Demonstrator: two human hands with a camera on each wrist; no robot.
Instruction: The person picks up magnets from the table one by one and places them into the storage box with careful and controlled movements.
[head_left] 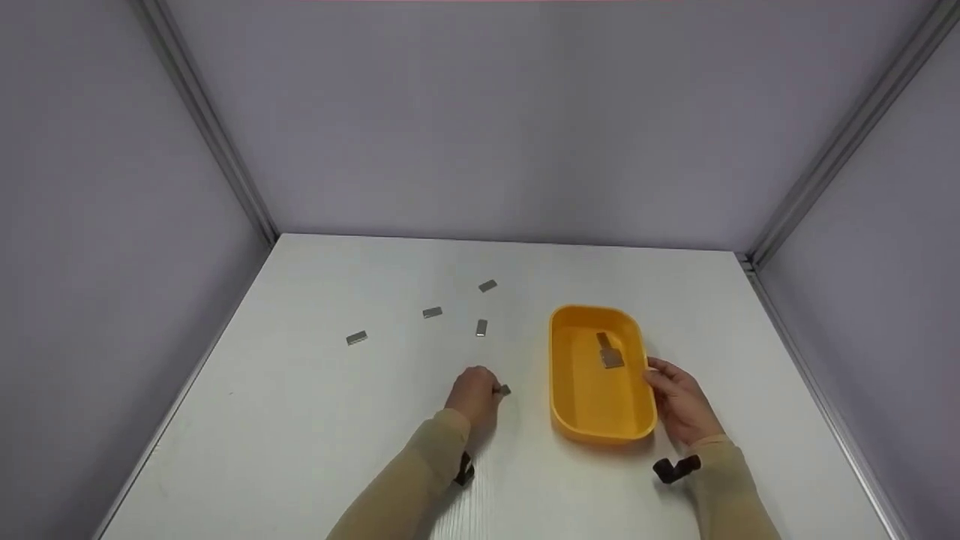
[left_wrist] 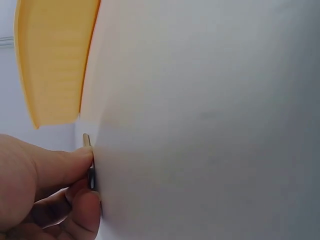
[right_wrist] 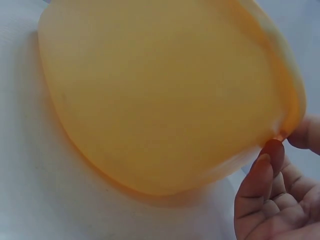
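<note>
The left hand (head_left: 474,393) pinches a small metal plate (head_left: 505,390) at its fingertips, just left of the yellow tray (head_left: 564,397), whose right rim the right hand (head_left: 679,401) grips.

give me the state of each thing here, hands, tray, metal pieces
left hand: pinches a metal piece lying on the table
right hand: grips the tray rim
yellow tray: upright, holds two metal pieces
loose metal pieces: four, flat on the table, untouched

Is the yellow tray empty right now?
No, the head view shows small grey metal pieces lying inside the yellow tray, while four more lie loose on the table.
</note>
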